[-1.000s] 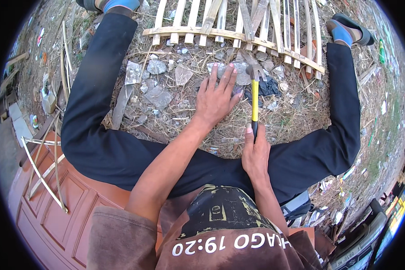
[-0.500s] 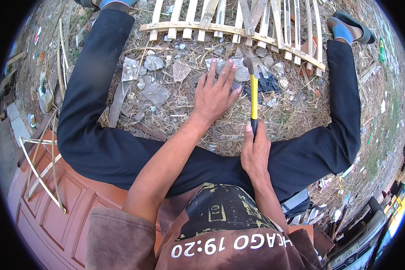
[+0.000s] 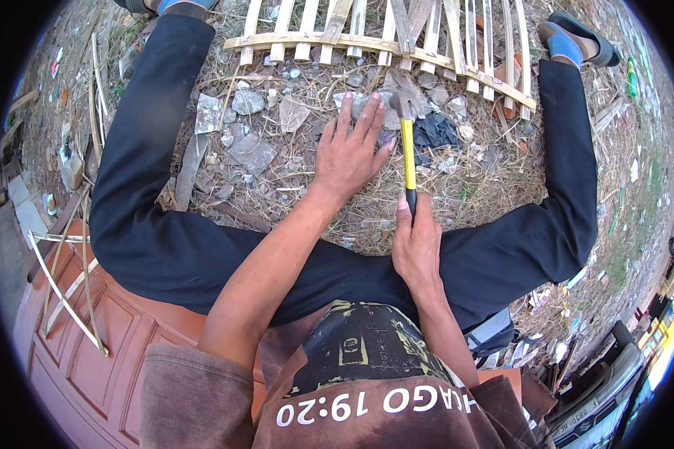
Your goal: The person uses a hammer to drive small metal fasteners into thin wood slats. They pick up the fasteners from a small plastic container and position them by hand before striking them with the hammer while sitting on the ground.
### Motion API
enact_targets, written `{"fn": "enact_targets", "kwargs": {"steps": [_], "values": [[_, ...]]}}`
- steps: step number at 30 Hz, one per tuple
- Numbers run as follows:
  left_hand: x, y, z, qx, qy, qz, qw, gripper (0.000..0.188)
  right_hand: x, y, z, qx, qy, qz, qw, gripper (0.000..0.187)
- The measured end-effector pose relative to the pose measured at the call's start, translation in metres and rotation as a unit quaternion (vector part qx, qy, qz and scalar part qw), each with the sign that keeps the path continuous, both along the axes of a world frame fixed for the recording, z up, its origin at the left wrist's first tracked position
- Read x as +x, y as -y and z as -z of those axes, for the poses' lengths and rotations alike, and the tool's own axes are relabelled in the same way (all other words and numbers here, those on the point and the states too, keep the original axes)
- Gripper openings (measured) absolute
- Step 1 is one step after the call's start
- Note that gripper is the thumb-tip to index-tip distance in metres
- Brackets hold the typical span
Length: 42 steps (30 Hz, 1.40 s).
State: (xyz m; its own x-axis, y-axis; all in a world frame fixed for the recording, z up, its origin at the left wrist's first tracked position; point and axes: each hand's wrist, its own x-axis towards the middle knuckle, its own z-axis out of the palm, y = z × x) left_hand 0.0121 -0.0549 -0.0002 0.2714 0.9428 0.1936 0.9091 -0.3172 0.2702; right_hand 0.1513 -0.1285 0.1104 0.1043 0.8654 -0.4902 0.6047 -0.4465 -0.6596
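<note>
Yellow showed along the handle of the claw hammer (image 3: 408,153), which lay between the two hands' reach, its head up by the grey stones (image 3: 357,102) and its black grip nearest the person. The right hand (image 3: 418,243) had its fingers curled round that grip, thumb laid lengthwise along it. The left hand (image 3: 344,161) was palm down with fingers spread wide, gripping nothing visible, its fingertips over the stones just left of the hammer head; whether it pinned anything beneath the palm could not be told, nor whether the head touched stone. Good handling, as I judged it, called for a firm but unclenched hold low on the grip, the wrist in line with the handle, and the striking face kept square. The left fingertips and thumb lay near the head, so drawing them aside before any swing was the safer course. Loose rubble made a poor, shifting base, and the black plastic (image 3: 436,131) just right of the head, with the slatted wooden frame (image 3: 292,37) beyond, left limited room for a stray swing.
</note>
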Motion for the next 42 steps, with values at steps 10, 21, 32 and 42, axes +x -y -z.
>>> {"fn": "enact_targets", "kwargs": {"steps": [10, 21, 32, 42], "values": [[0.001, 0.0, -0.006, -0.029, 0.004, 0.003, 1.0, 0.069, 0.017, 0.007, 0.002, 0.013, -0.039, 0.089, 0.995, 0.027], [-0.031, -0.017, -0.059, -0.077, 0.272, 0.004, 0.959, 0.038, 0.023, 0.003, 0.009, 0.026, -0.055, 0.121, 0.991, 0.035], [-0.158, -0.04, -0.129, -0.033, 0.229, -0.105, 0.967, 0.015, 0.031, 0.007, 0.021, -0.02, -0.166, 0.202, 0.965, 0.026], [-0.275, -0.087, -0.15, -0.192, -0.164, -0.388, 0.887, 0.071, 0.029, 0.005, 0.026, -0.026, -0.182, 0.203, 0.962, 0.026]]}}
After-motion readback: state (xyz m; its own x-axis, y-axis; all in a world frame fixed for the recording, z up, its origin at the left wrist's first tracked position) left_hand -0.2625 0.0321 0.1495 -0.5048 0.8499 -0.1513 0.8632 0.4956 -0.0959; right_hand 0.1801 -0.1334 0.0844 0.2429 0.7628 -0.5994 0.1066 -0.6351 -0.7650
